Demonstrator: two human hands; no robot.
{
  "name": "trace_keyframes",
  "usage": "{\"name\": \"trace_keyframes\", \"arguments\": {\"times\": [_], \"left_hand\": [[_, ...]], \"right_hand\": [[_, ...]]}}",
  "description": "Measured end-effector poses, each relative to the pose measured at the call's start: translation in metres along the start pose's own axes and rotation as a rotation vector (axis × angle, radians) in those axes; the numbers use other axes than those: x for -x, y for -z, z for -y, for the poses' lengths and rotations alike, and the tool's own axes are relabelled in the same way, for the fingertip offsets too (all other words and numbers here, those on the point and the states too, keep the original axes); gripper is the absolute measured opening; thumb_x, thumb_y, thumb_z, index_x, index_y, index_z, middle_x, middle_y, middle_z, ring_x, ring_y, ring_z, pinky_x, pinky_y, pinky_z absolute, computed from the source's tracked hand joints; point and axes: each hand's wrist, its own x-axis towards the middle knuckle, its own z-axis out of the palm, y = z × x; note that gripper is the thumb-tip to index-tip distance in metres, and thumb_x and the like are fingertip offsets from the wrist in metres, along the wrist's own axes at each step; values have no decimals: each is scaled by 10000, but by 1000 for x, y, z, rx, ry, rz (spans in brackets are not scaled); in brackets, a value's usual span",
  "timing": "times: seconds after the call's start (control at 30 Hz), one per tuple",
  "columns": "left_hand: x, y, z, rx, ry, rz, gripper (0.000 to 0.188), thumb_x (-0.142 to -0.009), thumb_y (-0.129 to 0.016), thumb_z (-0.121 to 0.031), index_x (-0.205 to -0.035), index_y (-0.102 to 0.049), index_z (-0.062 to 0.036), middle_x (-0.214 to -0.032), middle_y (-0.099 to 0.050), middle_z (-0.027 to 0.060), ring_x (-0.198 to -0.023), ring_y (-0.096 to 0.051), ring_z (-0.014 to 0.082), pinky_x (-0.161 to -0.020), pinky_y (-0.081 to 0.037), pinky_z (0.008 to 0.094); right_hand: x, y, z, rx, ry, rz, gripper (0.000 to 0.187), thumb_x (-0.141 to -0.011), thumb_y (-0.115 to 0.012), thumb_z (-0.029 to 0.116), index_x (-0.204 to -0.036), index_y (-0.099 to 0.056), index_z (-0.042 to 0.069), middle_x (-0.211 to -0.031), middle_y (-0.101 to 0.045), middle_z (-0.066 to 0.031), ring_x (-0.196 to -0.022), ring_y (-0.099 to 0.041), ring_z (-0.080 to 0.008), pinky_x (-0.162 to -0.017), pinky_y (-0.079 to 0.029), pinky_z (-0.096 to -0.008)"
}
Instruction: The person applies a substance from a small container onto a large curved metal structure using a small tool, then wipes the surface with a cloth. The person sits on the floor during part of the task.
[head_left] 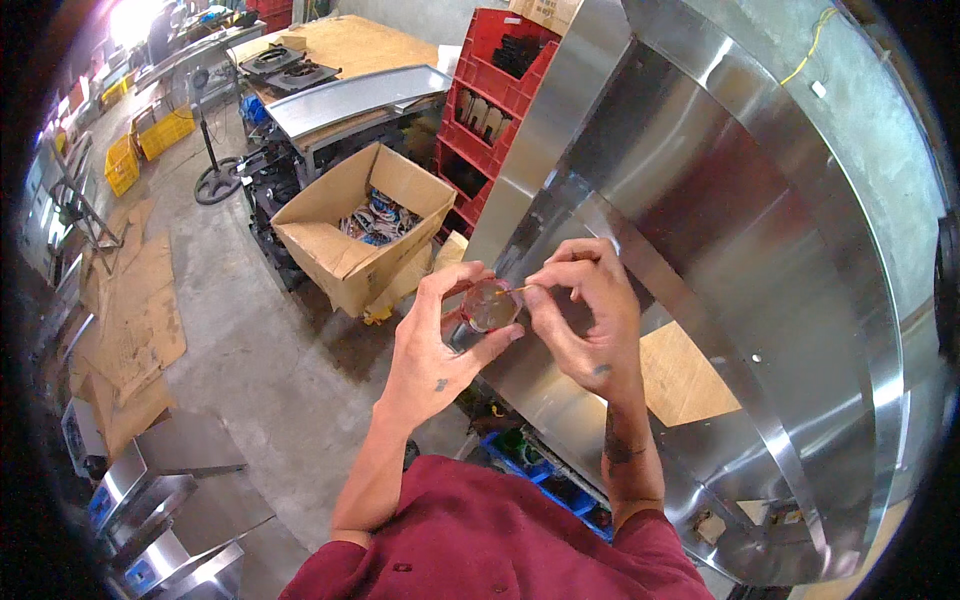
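In front of my chest, my left hand [425,355] curls its fingers and thumb around a small round see-through piece with a reddish rim [489,308]. Its exact kind is unclear. My right hand [595,325] pinches a thin orange stick or wire [513,290] between thumb and fingertips. The thin piece points left across the round piece's face; whether it touches cannot be told. Behind my right hand stands a large shiny sheet-metal housing [745,240], its brushed panels filling the right side.
An open cardboard box [330,265] of tangled wires stands beyond my left hand. Red stacked bins [500,75] rise beside the metal housing. A wooden-topped table [360,45] is farther back. Blue bins [535,462] sit low near my body. Flattened cardboard [140,310] lies on the floor at left.
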Motion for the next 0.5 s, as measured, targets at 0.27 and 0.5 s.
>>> {"name": "trace_keyframes", "arguments": {"times": [0.27, 0.5], "left_hand": [[3, -3, -4, -84, 2, 42, 763, -844, -915, 1, -1474, -495, -89, -1452, -640, 115, -1347, -632, 223, -1107, -552, 410], [3, -5, -1, -98, 34, -24, 753, -852, -935, -52, -1461, -493, -75, -1423, -647, 120, -1335, -640, 230, -1095, -559, 412]], "right_hand": [[12, -7, -15, 63, 71, 43, 226, -880, -829, 0, -1082, -777, 87, -1098, -573, -87, -952, -591, -216, -824, -488, -325], [-1, -7, -17, -289, -19, -185, 136, -1019, -757, 47, -1143, -708, 26, -1113, -584, -38, -973, -577, -111, -848, -485, -268]]}}
